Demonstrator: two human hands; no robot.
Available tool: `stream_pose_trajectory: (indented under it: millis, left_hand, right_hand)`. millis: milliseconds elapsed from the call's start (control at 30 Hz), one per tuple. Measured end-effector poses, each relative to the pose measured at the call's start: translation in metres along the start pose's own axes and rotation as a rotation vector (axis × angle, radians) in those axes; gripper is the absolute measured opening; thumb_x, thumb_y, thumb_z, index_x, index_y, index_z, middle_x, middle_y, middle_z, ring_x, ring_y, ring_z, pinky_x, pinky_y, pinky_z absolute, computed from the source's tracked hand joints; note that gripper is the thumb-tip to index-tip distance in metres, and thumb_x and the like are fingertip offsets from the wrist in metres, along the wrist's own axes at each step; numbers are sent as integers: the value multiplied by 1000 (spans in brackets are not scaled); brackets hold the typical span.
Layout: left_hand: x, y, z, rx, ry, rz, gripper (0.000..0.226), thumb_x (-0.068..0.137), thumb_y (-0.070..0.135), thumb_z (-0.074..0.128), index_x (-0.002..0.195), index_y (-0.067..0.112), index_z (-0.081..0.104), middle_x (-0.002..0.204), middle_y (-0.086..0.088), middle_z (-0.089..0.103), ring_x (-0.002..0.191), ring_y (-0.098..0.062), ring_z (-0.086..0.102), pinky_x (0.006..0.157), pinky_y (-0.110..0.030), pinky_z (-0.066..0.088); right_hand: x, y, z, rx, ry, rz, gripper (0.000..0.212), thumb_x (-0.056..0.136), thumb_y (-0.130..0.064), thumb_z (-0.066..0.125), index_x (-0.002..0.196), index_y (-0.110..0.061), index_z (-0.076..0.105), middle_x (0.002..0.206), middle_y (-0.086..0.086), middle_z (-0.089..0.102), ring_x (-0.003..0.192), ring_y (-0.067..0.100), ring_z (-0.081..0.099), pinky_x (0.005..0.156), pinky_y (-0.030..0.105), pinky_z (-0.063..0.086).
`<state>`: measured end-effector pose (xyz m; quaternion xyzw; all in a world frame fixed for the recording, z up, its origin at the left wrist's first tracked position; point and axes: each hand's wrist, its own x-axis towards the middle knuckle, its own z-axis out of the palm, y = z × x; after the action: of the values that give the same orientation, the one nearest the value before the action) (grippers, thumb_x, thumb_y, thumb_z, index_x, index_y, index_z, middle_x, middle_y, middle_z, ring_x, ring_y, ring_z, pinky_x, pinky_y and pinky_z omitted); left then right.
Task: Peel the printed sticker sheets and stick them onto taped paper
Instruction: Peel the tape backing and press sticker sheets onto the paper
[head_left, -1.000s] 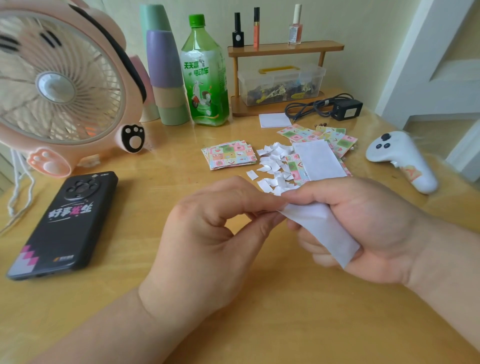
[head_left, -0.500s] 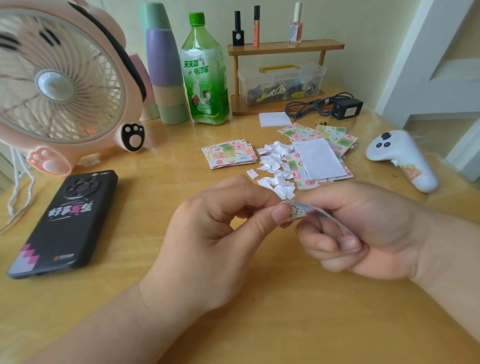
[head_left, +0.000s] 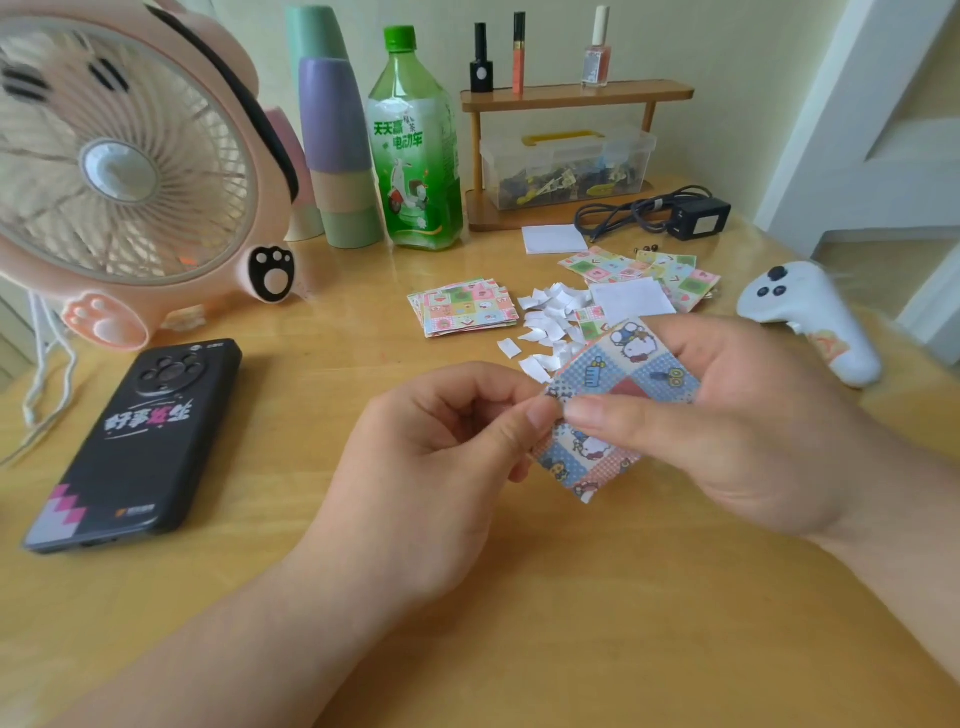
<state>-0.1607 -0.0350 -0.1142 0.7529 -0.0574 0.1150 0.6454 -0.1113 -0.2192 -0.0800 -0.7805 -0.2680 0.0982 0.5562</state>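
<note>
Head camera: we see both our hands raised over the wooden desk (head_left: 519, 623), sharing one printed sticker sheet (head_left: 626, 376). Our left hand (head_left: 441, 447) has its fingers curled, and its thumb and forefinger pinch the sheet's left corner. Our right hand (head_left: 737, 415) grips the sheet from the right, with the thumb laid across the printed face and the other fingers behind it. The sheet is clear of the desk, turned like a diamond, and its blue and pink cartoon squares face us.

Beyond the hands, a loose heap of white paper scraps (head_left: 545, 325) lies on the desk. Left of the heap sits a stack of sticker sheets (head_left: 465, 306), and right of it a white paper (head_left: 631, 299) lies on more sticker sheets (head_left: 675, 275). A small white pad (head_left: 550, 239) lies further back.

At the left a black phone (head_left: 140, 441) lies flat in front of a pink fan (head_left: 119, 171). Stacked cups (head_left: 337, 145) and a green bottle (head_left: 415, 156) stand along the wall. Next to them is a wooden shelf (head_left: 571, 96) with three nail polish bottles (head_left: 595, 52) on top and a clear plastic box (head_left: 566, 166) underneath. A black adapter (head_left: 696, 218) with its cable lies near the shelf, and a white controller (head_left: 815, 322) lies at the far right.
</note>
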Motion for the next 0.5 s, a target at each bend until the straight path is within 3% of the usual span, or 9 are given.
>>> stream_pose_trajectory:
  millis: [100,167,233,267,333,367,433,500]
  left_hand:
    - [-2,3,1,-47,19,-12,17,74,31,76,79,15,77,63,-2,67,56,-10,56,57,-20,48]
    - [-3,6,1,-48,49,-32,20,70,31,79,80,13,79,63,0,69,54,-9,56,55,-18,48]
    - [-3,8,0,-34,44,-43,22,70,27,81,90,20,81,63,0,69,54,-9,56,56,-18,47]
    - [-2,8,0,-27,14,-53,38,70,24,81,107,29,78,63,-1,68,55,-11,56,57,-19,47]
    - [1,5,-3,-74,-69,-89,92,69,19,81,150,38,42,63,-4,65,57,-14,56,60,-21,47]
    - [2,3,-3,-96,-90,-105,106,69,17,82,156,37,26,63,-4,64,58,-15,57,60,-21,47]
    - [2,1,-2,-113,-95,-100,112,71,14,89,157,36,21,66,-3,65,62,-15,58,63,-23,48]
    - [1,1,1,-113,-71,-61,105,69,13,87,152,40,29,74,-7,69,68,-19,60,69,-30,51]
  right_hand:
    - [3,8,-3,-31,98,-69,9,84,-12,77,81,-19,79,79,-5,78,74,11,75,71,26,60]
    - [1,8,-2,-19,83,-71,5,84,-13,80,86,-18,80,85,-2,79,81,17,76,78,37,61]
    - [2,8,-4,-7,58,-52,5,84,-12,80,87,-16,80,85,2,79,80,21,76,76,40,62]
    - [2,8,-5,-10,60,-48,5,84,-11,78,85,-15,80,82,3,79,77,23,76,73,39,62]
    - [3,9,-5,-29,50,-41,6,83,-9,77,81,-13,79,76,7,77,71,26,74,68,38,61]
    - [3,11,-4,-28,36,-35,6,83,-8,77,80,-13,79,75,8,77,70,27,74,67,38,62]
    - [3,11,-4,-10,17,-17,6,84,-7,77,83,-12,79,79,10,77,75,31,75,73,47,62]
    - [4,12,-9,13,6,2,5,83,-9,80,86,-13,79,82,11,78,79,35,75,79,58,58]
